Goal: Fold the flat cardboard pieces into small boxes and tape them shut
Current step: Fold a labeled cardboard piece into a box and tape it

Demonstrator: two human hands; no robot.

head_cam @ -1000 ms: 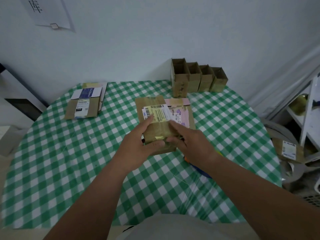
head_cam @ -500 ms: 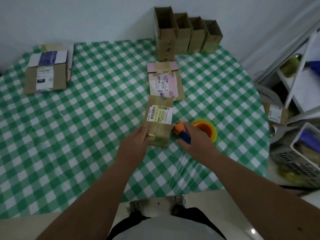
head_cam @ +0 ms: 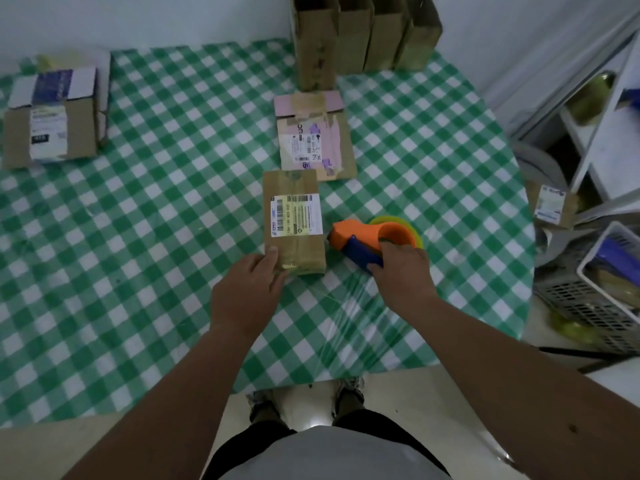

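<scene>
A small brown cardboard box [head_cam: 293, 220] with a white shipping label lies on the green checked table [head_cam: 145, 244]. My left hand [head_cam: 247, 292] holds its near end, thumb on top. Just right of the box, my right hand [head_cam: 401, 271] grips the blue handle of an orange tape dispenser [head_cam: 367, 239], which carries a yellow-green tape roll. A flat cardboard piece [head_cam: 315, 135] with pink flaps and a label lies beyond the box.
Several folded open boxes [head_cam: 363, 32] stand in a row at the table's far edge. A stack of flat cardboard [head_cam: 52, 116] lies at the far left. Right of the table are a white shelf [head_cam: 602, 133] and a grey basket [head_cam: 595, 292].
The box went from being held in both hands to lying on the table. My right hand left it and took hold of the tape dispenser. The camera tilted downward.
</scene>
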